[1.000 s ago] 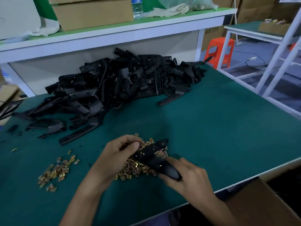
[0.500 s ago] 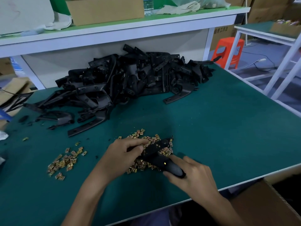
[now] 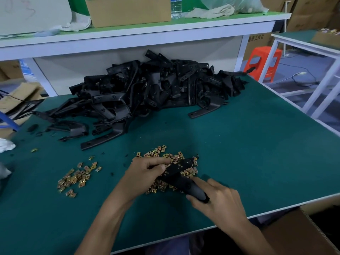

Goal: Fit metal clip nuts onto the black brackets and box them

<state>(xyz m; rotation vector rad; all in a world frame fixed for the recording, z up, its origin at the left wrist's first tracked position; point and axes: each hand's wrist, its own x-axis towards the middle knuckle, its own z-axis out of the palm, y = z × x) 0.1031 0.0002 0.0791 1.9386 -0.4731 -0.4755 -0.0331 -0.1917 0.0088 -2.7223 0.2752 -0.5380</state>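
Observation:
A black bracket (image 3: pixel 181 176) lies slanted over a heap of brass clip nuts (image 3: pixel 166 156) near the front of the green table (image 3: pixel 248 144). My right hand (image 3: pixel 219 203) grips the bracket's thick near end. My left hand (image 3: pixel 145 175) has its fingers curled against the bracket's middle, thumb and forefinger pinched there; whether a clip nut sits between them is hidden. A second, smaller scatter of clip nuts (image 3: pixel 77 178) lies to the left. A big pile of black brackets (image 3: pixel 147 89) fills the back of the table.
A cardboard box (image 3: pixel 301 234) stands below the table's front right corner. A raised shelf (image 3: pixel 139 32) behind the pile carries a cardboard box (image 3: pixel 128 10), a water bottle (image 3: pixel 176 7) and rags. An orange stool (image 3: pixel 263 61) and a white frame (image 3: pixel 320 85) stand at right.
The camera view has shifted slightly, so the scene sits further right and lower. Both hands stay on the bracket over the clip nut heap, with the left fingers working at its middle.

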